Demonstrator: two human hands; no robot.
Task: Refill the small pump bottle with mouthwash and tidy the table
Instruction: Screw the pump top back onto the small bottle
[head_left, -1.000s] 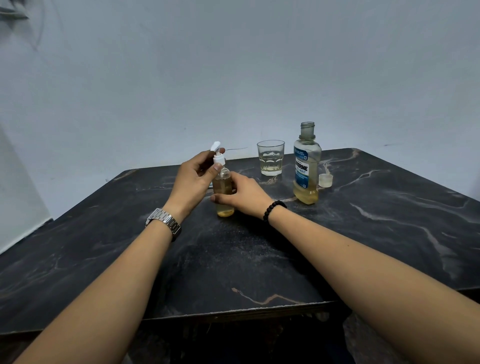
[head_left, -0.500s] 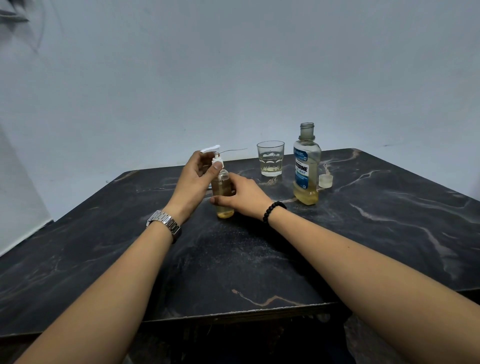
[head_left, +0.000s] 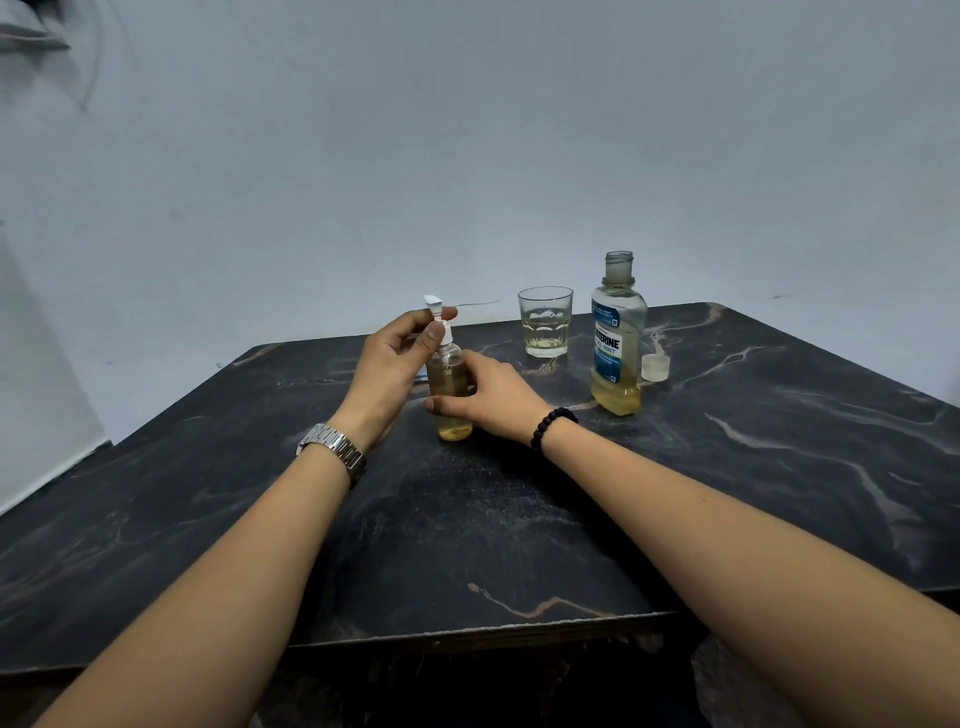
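Head: both hands (head_left: 395, 358) on pump bottle (head_left: 451, 395)

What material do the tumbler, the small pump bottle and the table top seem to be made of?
Tumbler: clear glass, probably; thick base, facets.
Small pump bottle: clear body, likely plastic; liquid shows through. Its pump head looks like matte white plastic.
Table top: dark, pale veins; marble or an imitation, cannot tell.
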